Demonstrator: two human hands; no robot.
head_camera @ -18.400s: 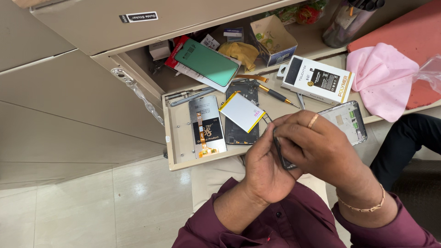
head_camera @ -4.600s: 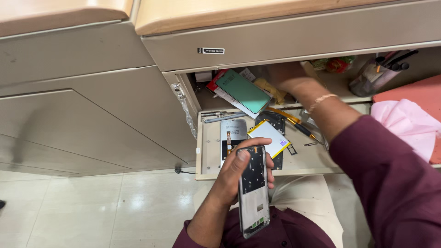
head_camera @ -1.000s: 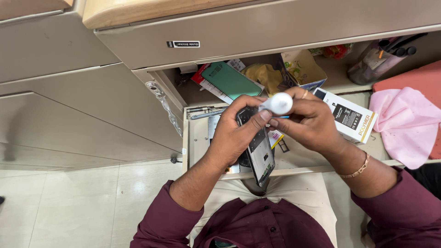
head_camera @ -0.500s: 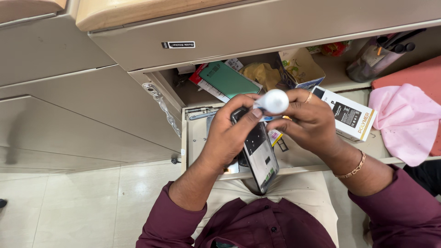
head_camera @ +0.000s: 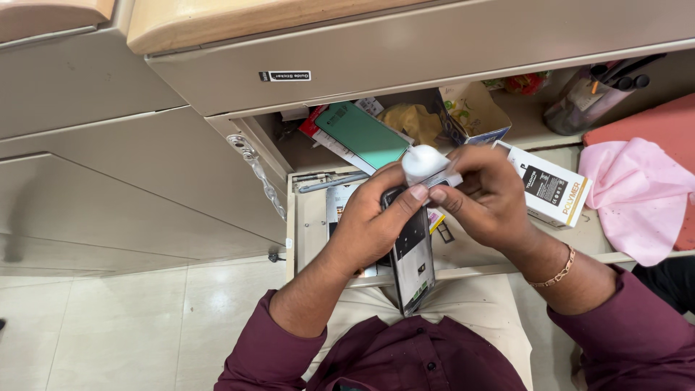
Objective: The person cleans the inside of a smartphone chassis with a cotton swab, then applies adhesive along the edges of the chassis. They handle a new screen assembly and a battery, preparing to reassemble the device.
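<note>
Gripping an opened phone (head_camera: 411, 264) over the pulled-out drawer (head_camera: 308, 232), left hand (head_camera: 376, 224) clasps it; right hand (head_camera: 489, 199) pinches a small white bottle (head_camera: 426, 163) above the phone's top end.

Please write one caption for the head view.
Left hand holds an opened phone; right hand holds a small white bottle.

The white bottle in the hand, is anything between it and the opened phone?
Nothing visible. The right hand holds the white bottle right at the top end of the opened phone, which the left hand grips.
</note>
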